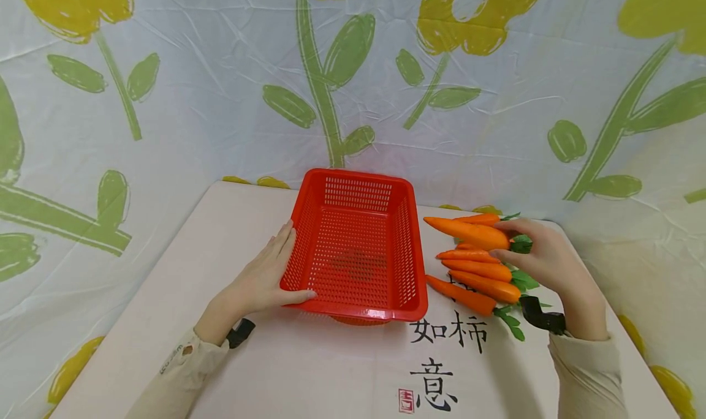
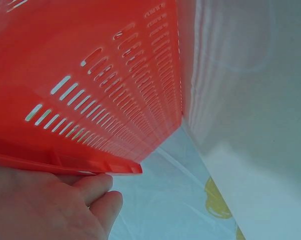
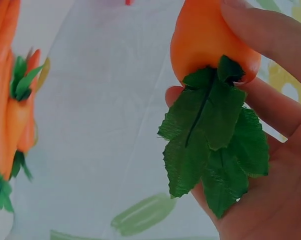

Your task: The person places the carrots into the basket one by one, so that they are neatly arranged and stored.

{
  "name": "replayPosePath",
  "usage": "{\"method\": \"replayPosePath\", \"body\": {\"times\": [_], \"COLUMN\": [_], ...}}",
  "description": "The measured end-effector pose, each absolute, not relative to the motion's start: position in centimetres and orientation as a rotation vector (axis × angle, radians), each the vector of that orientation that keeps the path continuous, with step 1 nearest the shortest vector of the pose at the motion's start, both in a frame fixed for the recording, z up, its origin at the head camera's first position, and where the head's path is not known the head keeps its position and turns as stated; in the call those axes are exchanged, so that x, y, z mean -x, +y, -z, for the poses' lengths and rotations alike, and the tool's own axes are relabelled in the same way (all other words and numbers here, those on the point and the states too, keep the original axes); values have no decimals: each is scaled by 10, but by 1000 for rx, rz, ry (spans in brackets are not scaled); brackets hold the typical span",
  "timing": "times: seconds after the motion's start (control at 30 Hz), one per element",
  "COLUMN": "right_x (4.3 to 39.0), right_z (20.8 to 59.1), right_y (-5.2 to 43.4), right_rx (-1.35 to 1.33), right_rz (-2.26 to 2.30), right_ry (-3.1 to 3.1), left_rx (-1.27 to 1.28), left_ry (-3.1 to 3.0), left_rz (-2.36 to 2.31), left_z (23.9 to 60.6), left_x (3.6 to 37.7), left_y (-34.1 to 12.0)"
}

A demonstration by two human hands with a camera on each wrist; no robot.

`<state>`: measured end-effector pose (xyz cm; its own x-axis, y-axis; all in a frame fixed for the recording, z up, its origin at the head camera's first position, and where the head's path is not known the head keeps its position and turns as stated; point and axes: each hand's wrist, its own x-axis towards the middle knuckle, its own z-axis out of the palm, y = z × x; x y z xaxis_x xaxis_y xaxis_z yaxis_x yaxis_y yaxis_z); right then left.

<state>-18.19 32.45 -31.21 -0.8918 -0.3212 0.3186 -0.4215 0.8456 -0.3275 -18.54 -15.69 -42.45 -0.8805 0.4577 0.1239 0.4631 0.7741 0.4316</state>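
Observation:
A red plastic basket (image 1: pixel 353 313) with slotted walls stands on the table. My left hand (image 1: pixel 265 275) holds it at the near left corner, the thumb over the front rim and the fingers along the left side; in the left wrist view the fingers (image 2: pixel 93 187) lie against the rim. To the right of the basket, my right hand (image 1: pixel 543 253) grips a thick orange carrot (image 1: pixel 469 232) by its leafy end, above several other carrots (image 1: pixel 480 269). From the right wrist, the held carrot's green leaves (image 3: pixel 210 130) hang toward the palm.
The pale table (image 1: pixel 309 370) carries black brush characters (image 1: pixel 432 382) at the front right. A white cloth (image 1: pixel 209 100) with yellow flowers and green leaves hangs behind and at both sides. Something orange shows beneath the basket's front rim.

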Motion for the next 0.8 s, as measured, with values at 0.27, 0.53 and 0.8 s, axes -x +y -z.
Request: {"method": "replayPosePath", "body": {"times": [0.27, 0.53, 0.8], "right_x": [207, 234, 263], "right_z": [303, 296, 296], "right_y": [303, 281, 250], "right_rx": [-482, -481, -528], "right_rz": [-786, -852, -820], "right_ry": [-2863, -2919, -2934], "left_rx": [762, 761, 754], "left_ry": [-2946, -2948, -2947], "left_rz": [725, 743, 743], "left_z": [426, 426, 427], "left_x": [187, 187, 186], "left_y": [-158, -158, -158]}}
